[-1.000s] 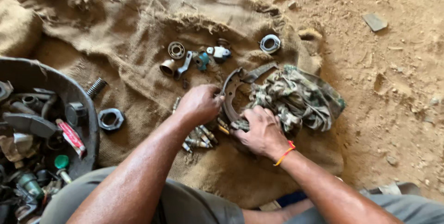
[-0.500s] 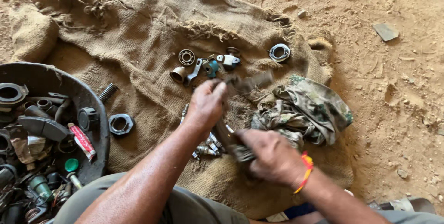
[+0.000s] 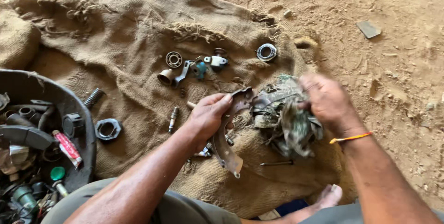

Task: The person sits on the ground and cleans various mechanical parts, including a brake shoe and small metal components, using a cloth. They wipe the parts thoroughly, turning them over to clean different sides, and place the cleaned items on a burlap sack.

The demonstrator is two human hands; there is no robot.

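black tub (image 3: 83, 113) of metal parts (image 3: 27, 136)

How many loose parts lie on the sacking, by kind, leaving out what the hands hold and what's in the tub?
Ring-shaped parts: 3, bearing, ring, nut
Springs: 1, spring
Plugs: 1, plug
Rods: 1, rod
Small fittings: 4, cup, lever, teal piece, bracket
Total: 10

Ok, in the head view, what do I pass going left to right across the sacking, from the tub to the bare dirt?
Black tub of parts → large hex nut → left hand holding the curved metal piece → right hand gripping the dirty rag → flat stone on the dirt.
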